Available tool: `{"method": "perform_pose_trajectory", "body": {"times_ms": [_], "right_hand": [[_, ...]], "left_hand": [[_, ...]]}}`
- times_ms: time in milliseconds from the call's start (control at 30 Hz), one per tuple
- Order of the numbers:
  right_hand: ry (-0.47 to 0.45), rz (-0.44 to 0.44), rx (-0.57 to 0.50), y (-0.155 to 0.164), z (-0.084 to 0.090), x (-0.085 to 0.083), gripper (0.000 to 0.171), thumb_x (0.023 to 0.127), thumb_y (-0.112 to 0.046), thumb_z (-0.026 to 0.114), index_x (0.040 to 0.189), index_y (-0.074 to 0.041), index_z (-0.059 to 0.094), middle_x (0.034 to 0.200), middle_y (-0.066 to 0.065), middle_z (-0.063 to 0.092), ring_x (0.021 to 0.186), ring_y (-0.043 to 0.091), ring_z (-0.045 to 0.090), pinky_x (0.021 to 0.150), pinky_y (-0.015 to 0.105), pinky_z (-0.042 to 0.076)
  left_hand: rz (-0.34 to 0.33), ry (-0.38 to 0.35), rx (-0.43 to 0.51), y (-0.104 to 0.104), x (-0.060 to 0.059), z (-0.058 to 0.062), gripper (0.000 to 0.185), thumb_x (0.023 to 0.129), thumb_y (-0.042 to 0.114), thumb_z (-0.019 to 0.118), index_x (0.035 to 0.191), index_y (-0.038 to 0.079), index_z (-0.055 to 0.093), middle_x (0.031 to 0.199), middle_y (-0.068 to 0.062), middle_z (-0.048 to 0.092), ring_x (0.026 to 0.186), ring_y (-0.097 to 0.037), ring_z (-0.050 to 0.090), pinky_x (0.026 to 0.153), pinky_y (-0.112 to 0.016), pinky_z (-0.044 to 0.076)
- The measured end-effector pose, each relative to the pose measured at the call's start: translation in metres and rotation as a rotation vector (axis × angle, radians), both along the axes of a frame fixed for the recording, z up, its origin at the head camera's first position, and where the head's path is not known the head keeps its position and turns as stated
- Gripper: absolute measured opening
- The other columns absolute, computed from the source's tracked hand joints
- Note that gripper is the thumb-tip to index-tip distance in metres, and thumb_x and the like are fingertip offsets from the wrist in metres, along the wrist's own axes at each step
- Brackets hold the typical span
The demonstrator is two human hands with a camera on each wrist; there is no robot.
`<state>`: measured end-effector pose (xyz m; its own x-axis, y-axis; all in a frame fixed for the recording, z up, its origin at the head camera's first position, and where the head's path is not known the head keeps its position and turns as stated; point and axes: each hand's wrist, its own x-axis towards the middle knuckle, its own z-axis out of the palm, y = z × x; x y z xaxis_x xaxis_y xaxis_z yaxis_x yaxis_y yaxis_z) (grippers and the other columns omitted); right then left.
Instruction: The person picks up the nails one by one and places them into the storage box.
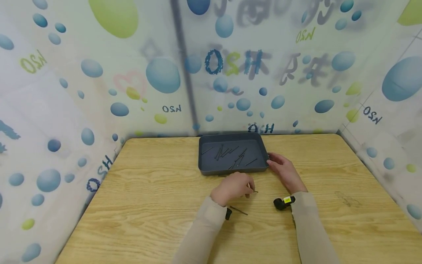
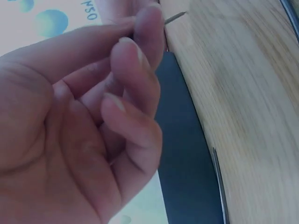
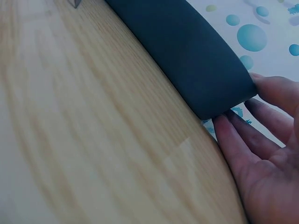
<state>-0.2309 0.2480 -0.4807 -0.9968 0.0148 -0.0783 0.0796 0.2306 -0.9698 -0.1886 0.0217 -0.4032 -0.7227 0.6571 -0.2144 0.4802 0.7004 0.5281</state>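
Observation:
My left hand is in front of the tray, pinching a thin nail between thumb and forefinger; the nail's pointed end sticks out past the fingertips. The other fingers are loosely curled. At the tray's right end, my right hand holds the dark grey tray, with digits at its rim and lower edge in the right wrist view. Several nails lie scattered inside the tray. Another nail lies on the table by my left wrist. One more nail lies along the tray's front wall.
The wooden table reaches back to a wall printed with blue and green dots. Side walls stand to the left and right. A small black camera with a yellow label sits at my right wrist. Faint marks show on the table at right.

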Motion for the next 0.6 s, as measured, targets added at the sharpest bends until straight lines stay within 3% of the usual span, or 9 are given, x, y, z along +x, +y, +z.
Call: {"method": "perform_pose_trajectory", "body": {"times_ms": [300, 467, 600], "right_hand": [[-0.006, 0.006, -0.005, 0.0, 0.001, 0.002, 0.053, 0.088, -0.037, 0.055, 0.134, -0.018, 0.041, 0.134, 0.005, 0.041, 0.12, 0.02, 0.04, 0.097, 0.042, 0.032], [0.019, 0.025, -0.007, -0.001, 0.002, 0.002, 0.054, 0.088, -0.036, 0.056, 0.135, -0.015, 0.04, 0.134, 0.007, 0.042, 0.119, 0.02, 0.042, 0.096, 0.04, 0.033], [0.026, 0.026, -0.01, 0.0, 0.003, 0.001, 0.054, 0.088, -0.035, 0.056, 0.135, -0.015, 0.04, 0.134, 0.008, 0.042, 0.119, 0.02, 0.042, 0.096, 0.04, 0.033]], "left_hand": [[-0.069, -0.051, 0.093, -0.006, -0.009, 0.0, 0.016, 0.089, 0.019, 0.056, 0.089, 0.017, 0.071, 0.07, 0.013, 0.061, 0.062, -0.004, 0.056, 0.056, -0.019, 0.043], [-0.042, -0.085, 0.158, -0.016, -0.016, 0.004, 0.018, 0.09, 0.024, 0.054, 0.095, 0.017, 0.07, 0.076, 0.014, 0.062, 0.07, -0.006, 0.058, 0.06, -0.02, 0.045], [0.024, -0.072, 0.246, -0.026, -0.023, 0.01, 0.021, 0.091, 0.029, 0.052, 0.095, 0.021, 0.07, 0.083, 0.012, 0.064, 0.075, -0.01, 0.059, 0.061, -0.022, 0.045]]}}
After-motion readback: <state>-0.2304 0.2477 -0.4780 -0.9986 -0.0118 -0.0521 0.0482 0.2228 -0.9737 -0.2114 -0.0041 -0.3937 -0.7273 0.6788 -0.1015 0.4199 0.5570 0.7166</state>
